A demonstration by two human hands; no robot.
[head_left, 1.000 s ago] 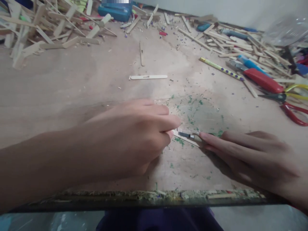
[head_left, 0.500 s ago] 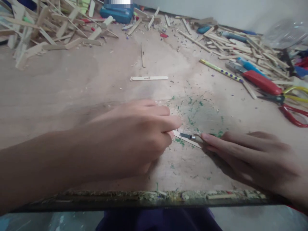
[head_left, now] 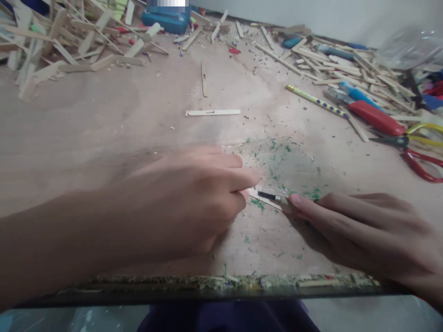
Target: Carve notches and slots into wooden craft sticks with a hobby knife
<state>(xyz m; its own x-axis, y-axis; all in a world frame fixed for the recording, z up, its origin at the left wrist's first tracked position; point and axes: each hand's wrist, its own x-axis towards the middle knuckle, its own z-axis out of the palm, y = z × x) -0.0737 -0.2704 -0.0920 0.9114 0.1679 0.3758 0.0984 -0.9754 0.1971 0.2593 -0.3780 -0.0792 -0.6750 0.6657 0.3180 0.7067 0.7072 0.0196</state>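
Observation:
My left hand (head_left: 204,193) is closed, thumb and forefinger pinching one end of a pale wooden craft stick (head_left: 270,203) that lies low over the table. My right hand (head_left: 360,230) grips a slim craft knife (head_left: 272,197), its metal collar and dark blade showing past the fingertips. The blade points left along the stick, close to my left fingertips; whether it touches the wood I cannot tell. Farther back lies another craft stick (head_left: 221,112) with a small slot in its middle. Behind that is a thin, darker-edged stick (head_left: 203,80).
Green shavings (head_left: 275,173) are scattered around the work spot. At right lie a yellow pencil (head_left: 314,100), a red-handled utility knife (head_left: 376,118) and scissors (head_left: 420,159). Piles of sticks (head_left: 360,69) fill the back right, others (head_left: 58,41) the back left. A blue box (head_left: 166,20) stands behind.
My right hand has shifted slightly down, and the knife blade now looks darker at a slightly changed angle. My left hand keeps its pinch on the craft stick.

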